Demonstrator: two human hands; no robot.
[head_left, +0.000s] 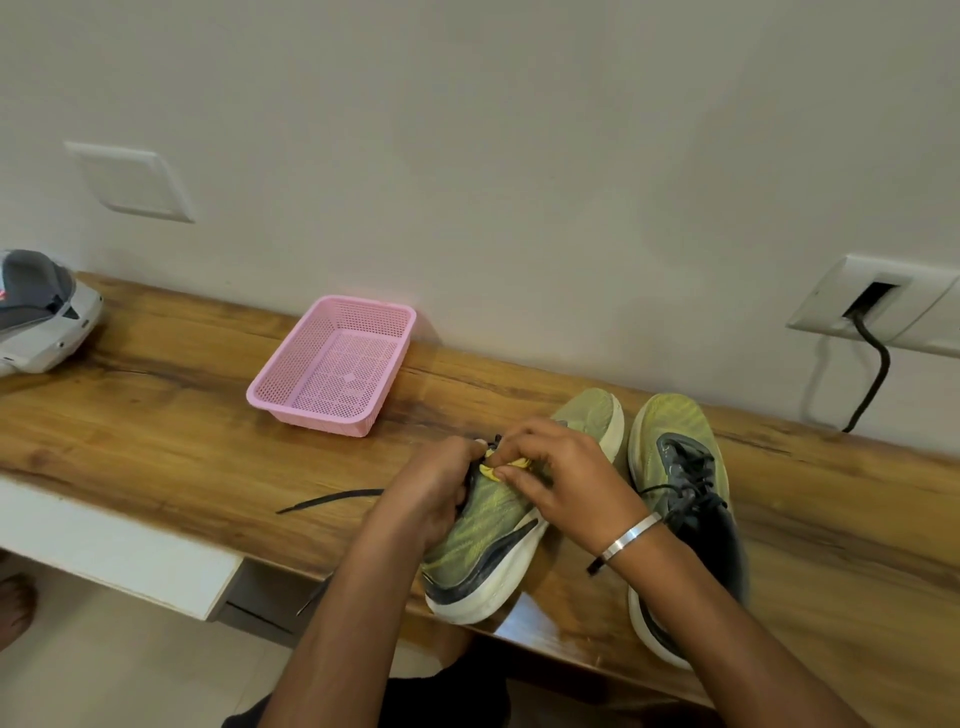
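Two yellow-green running shoes with white soles stand on the wooden table. The left shoe (485, 540) lies tilted onto its side under my hands. My left hand (434, 488) grips its dark lace (332, 500) near the tongue; a loose end trails left across the wood. My right hand (558, 478), a silver bangle on its wrist, pinches the yellow loop (489, 470) at the lacing. The right shoe (680, 499) stands upright beside it, its dark laces loosely through the eyelets.
An empty pink plastic basket (270, 387) sits against the wall at the back. A grey and white shoe (44, 317) rests at the far left. A black cable (872, 374) hangs from a wall socket at right. The table's front edge runs just below the shoes.
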